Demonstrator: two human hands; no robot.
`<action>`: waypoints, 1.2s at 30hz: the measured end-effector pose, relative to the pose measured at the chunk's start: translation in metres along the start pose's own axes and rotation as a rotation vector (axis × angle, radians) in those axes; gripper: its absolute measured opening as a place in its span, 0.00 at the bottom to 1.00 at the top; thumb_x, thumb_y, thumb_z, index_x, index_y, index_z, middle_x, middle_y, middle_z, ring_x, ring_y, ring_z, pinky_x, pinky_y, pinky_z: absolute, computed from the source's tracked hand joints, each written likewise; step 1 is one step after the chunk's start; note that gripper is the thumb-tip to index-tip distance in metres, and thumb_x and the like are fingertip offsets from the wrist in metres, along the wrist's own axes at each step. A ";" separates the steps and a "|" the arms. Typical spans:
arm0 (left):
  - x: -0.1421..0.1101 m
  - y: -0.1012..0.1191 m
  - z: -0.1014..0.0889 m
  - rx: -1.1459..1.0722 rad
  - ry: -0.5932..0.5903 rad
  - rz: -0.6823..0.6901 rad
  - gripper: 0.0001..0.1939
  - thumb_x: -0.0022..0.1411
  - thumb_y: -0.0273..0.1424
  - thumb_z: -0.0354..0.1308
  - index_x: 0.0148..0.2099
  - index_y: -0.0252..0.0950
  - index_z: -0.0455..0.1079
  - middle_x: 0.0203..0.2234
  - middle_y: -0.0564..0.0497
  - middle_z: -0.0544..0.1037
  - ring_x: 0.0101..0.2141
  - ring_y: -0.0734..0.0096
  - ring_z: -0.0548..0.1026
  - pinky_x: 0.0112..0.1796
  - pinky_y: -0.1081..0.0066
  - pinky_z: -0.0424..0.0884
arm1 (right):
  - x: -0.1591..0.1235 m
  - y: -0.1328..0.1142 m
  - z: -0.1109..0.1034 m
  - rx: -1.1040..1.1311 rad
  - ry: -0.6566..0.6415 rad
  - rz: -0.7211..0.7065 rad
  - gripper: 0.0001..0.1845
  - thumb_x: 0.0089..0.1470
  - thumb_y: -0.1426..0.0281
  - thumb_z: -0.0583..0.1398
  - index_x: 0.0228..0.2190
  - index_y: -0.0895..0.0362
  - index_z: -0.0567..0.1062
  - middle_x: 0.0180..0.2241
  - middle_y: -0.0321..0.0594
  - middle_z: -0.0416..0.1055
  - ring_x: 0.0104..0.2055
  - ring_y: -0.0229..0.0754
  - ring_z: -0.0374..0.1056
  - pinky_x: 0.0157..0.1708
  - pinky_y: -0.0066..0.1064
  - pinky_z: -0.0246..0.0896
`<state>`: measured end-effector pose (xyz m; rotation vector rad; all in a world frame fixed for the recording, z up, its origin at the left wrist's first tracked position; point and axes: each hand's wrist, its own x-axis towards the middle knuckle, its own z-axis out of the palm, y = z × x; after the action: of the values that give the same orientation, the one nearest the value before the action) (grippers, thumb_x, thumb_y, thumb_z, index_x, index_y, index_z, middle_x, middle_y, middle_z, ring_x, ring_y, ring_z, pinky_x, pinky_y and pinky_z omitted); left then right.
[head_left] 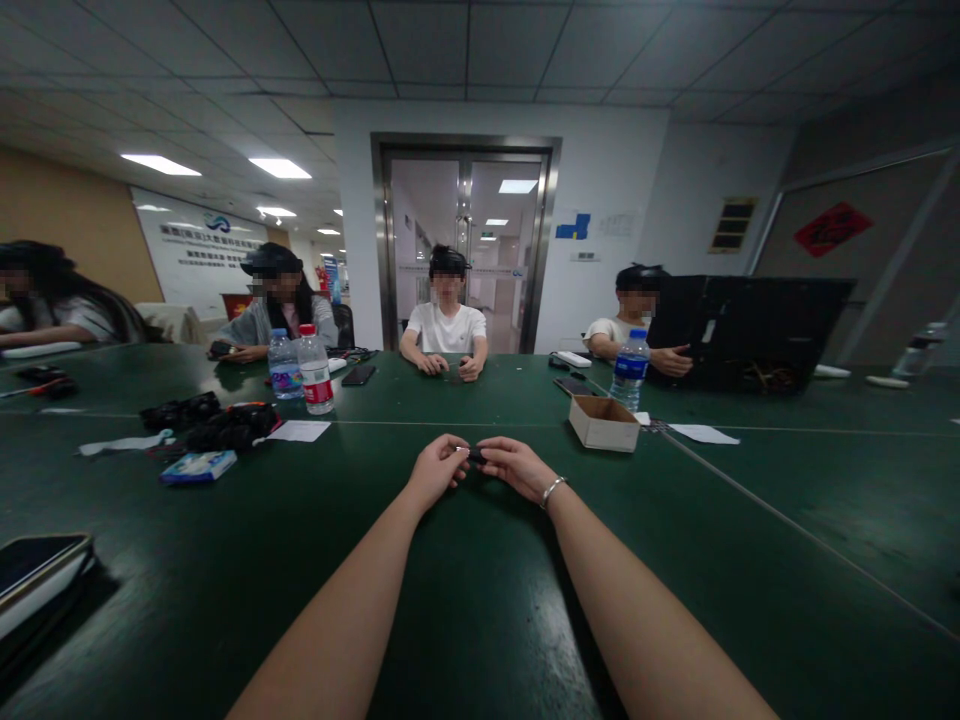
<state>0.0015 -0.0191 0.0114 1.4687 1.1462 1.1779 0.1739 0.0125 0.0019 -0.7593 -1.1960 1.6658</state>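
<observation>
Both arms reach forward over the green table, and the hands meet near its middle. Between the fingertips is a small dark object [475, 454], too small to name. My left hand [439, 472] pinches its left end, where a little bright spot shows. On the other end, the thumb and fingers of my right hand [517, 466] are closed; that wrist wears a silver bracelet [553, 491]. The fingers cover most of the object.
An open cardboard box [604, 426] stands right of my hands, before a blue-labelled water bottle [630, 368]. To the left lie black gear [229, 425], a blue packet [198, 467] and two bottles. A phone [45, 570] is at near left. Several people sit across the table [465, 620].
</observation>
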 end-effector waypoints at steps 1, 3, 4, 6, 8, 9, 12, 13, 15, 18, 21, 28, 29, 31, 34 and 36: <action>0.000 -0.001 0.000 0.001 0.001 0.004 0.12 0.53 0.35 0.55 0.38 0.34 0.65 0.23 0.52 0.70 0.21 0.77 0.69 0.18 0.81 0.61 | 0.000 0.000 0.000 0.002 0.002 0.002 0.13 0.40 0.77 0.67 0.32 0.64 0.74 0.32 0.45 0.72 0.29 0.38 0.71 0.30 0.22 0.69; 0.002 -0.004 0.000 0.003 0.002 0.010 0.11 0.53 0.35 0.55 0.38 0.34 0.64 0.23 0.51 0.71 0.21 0.77 0.69 0.18 0.81 0.61 | -0.001 -0.001 0.001 0.005 0.002 0.003 0.13 0.40 0.77 0.67 0.32 0.64 0.74 0.32 0.45 0.72 0.30 0.38 0.71 0.30 0.22 0.69; 0.003 -0.005 -0.001 0.004 0.001 0.011 0.11 0.54 0.35 0.55 0.38 0.34 0.64 0.23 0.51 0.71 0.21 0.76 0.69 0.18 0.80 0.62 | -0.001 -0.001 0.001 0.006 0.002 0.002 0.12 0.41 0.78 0.67 0.32 0.64 0.74 0.32 0.45 0.72 0.30 0.38 0.71 0.30 0.22 0.69; 0.005 -0.008 -0.001 0.004 -0.003 0.012 0.11 0.55 0.36 0.54 0.37 0.33 0.64 0.23 0.51 0.71 0.21 0.76 0.70 0.18 0.80 0.62 | -0.001 -0.001 0.001 0.007 0.004 -0.002 0.12 0.41 0.78 0.67 0.32 0.64 0.74 0.32 0.45 0.72 0.30 0.38 0.71 0.30 0.22 0.69; 0.007 -0.011 -0.001 0.004 -0.009 0.009 0.12 0.55 0.37 0.53 0.37 0.32 0.64 0.22 0.50 0.72 0.21 0.76 0.70 0.19 0.80 0.62 | -0.001 -0.001 0.000 0.006 0.009 0.000 0.12 0.41 0.79 0.67 0.32 0.64 0.74 0.32 0.45 0.72 0.30 0.38 0.71 0.29 0.22 0.69; 0.008 -0.012 -0.001 0.004 -0.008 0.006 0.12 0.55 0.37 0.53 0.37 0.32 0.64 0.22 0.50 0.72 0.21 0.76 0.70 0.19 0.80 0.62 | -0.001 -0.001 0.000 0.006 0.013 0.000 0.12 0.41 0.79 0.67 0.32 0.64 0.74 0.32 0.45 0.72 0.29 0.38 0.71 0.29 0.22 0.69; 0.011 -0.016 -0.001 0.005 0.003 -0.001 0.13 0.55 0.38 0.54 0.35 0.32 0.64 0.21 0.50 0.72 0.20 0.76 0.70 0.18 0.80 0.62 | -0.001 -0.001 0.001 0.008 0.018 0.003 0.12 0.40 0.79 0.67 0.31 0.64 0.74 0.31 0.43 0.72 0.28 0.37 0.71 0.28 0.22 0.69; 0.011 -0.017 0.000 0.007 0.009 -0.002 0.13 0.55 0.39 0.54 0.35 0.32 0.64 0.21 0.50 0.72 0.20 0.76 0.69 0.18 0.80 0.62 | -0.001 -0.001 0.001 0.009 0.018 0.002 0.12 0.40 0.79 0.67 0.31 0.64 0.74 0.31 0.43 0.72 0.28 0.37 0.71 0.28 0.21 0.69; 0.011 -0.017 0.000 0.015 0.020 -0.003 0.13 0.55 0.39 0.54 0.34 0.32 0.64 0.21 0.51 0.71 0.19 0.77 0.69 0.18 0.80 0.62 | -0.001 -0.001 0.001 0.009 0.017 0.001 0.12 0.40 0.79 0.67 0.31 0.64 0.74 0.31 0.43 0.72 0.29 0.37 0.71 0.28 0.21 0.69; 0.011 -0.017 0.000 0.036 0.032 -0.006 0.15 0.54 0.41 0.55 0.33 0.32 0.64 0.21 0.51 0.71 0.20 0.76 0.69 0.18 0.79 0.62 | -0.002 -0.002 0.002 0.005 0.015 -0.004 0.12 0.40 0.79 0.67 0.31 0.63 0.74 0.31 0.43 0.72 0.28 0.36 0.70 0.28 0.21 0.69; 0.010 -0.016 -0.001 0.057 0.033 -0.007 0.17 0.55 0.43 0.54 0.33 0.32 0.65 0.22 0.50 0.72 0.21 0.75 0.69 0.19 0.78 0.63 | -0.002 -0.002 0.002 0.006 0.018 -0.005 0.11 0.40 0.79 0.67 0.30 0.63 0.74 0.31 0.43 0.72 0.28 0.37 0.70 0.28 0.22 0.69; 0.008 -0.013 -0.001 0.082 0.051 -0.023 0.18 0.54 0.44 0.53 0.33 0.32 0.66 0.21 0.50 0.72 0.21 0.75 0.69 0.20 0.77 0.64 | -0.002 -0.002 0.002 0.003 0.020 -0.005 0.11 0.41 0.80 0.66 0.31 0.64 0.74 0.32 0.45 0.72 0.30 0.37 0.70 0.29 0.22 0.68; 0.008 -0.013 -0.001 0.086 0.053 -0.023 0.18 0.54 0.45 0.53 0.32 0.32 0.66 0.21 0.50 0.72 0.21 0.74 0.69 0.20 0.77 0.64 | -0.002 -0.002 0.002 0.001 0.020 -0.005 0.11 0.41 0.80 0.66 0.31 0.64 0.74 0.32 0.45 0.72 0.30 0.37 0.70 0.29 0.22 0.68; 0.008 -0.014 -0.002 0.095 0.052 -0.017 0.19 0.54 0.45 0.53 0.32 0.32 0.66 0.21 0.49 0.72 0.21 0.74 0.70 0.21 0.77 0.65 | -0.002 -0.002 0.001 -0.003 0.017 -0.005 0.11 0.41 0.80 0.66 0.32 0.64 0.74 0.31 0.45 0.72 0.30 0.37 0.70 0.29 0.22 0.68; 0.010 -0.017 -0.003 0.115 0.053 -0.013 0.20 0.54 0.47 0.52 0.32 0.32 0.66 0.21 0.49 0.72 0.21 0.73 0.70 0.21 0.76 0.65 | -0.002 -0.002 0.001 -0.012 0.006 -0.009 0.12 0.41 0.79 0.67 0.32 0.63 0.74 0.31 0.44 0.72 0.30 0.38 0.70 0.30 0.23 0.68; 0.010 -0.018 -0.003 0.127 0.063 -0.016 0.21 0.54 0.48 0.51 0.32 0.32 0.66 0.21 0.50 0.72 0.21 0.73 0.70 0.21 0.76 0.65 | -0.003 -0.003 0.001 -0.015 -0.003 -0.009 0.12 0.41 0.79 0.67 0.32 0.63 0.74 0.31 0.44 0.72 0.31 0.38 0.70 0.31 0.23 0.68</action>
<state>-0.0022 -0.0058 -0.0040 1.5236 1.2937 1.1654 0.1749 0.0094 0.0047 -0.7604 -1.2137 1.6528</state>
